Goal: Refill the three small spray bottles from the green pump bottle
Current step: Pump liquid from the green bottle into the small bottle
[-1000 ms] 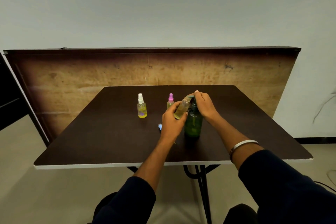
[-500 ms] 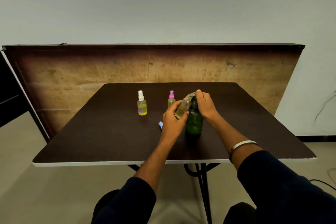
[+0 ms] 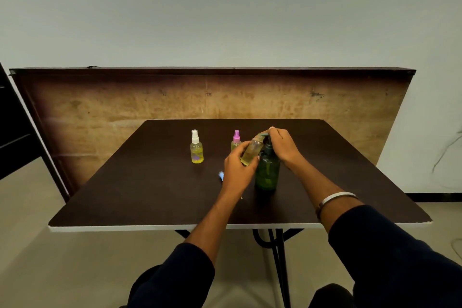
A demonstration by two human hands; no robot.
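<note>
Lettering unreadable; left hand (image 3: 236,166) grips uncapped spray bottle (image 3: 251,152), right hand (image 3: 283,144) curled over green pump bottle (image 3: 267,172).

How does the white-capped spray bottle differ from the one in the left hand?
The white-capped bottle stands upright on the table, untouched; the held bottle is tilted, gripped by the left hand against the green pump bottle's spout. The white-capped bottle has its sprayer on; the held bottle has none. Both are small, clear and hold yellowish liquid.
</note>
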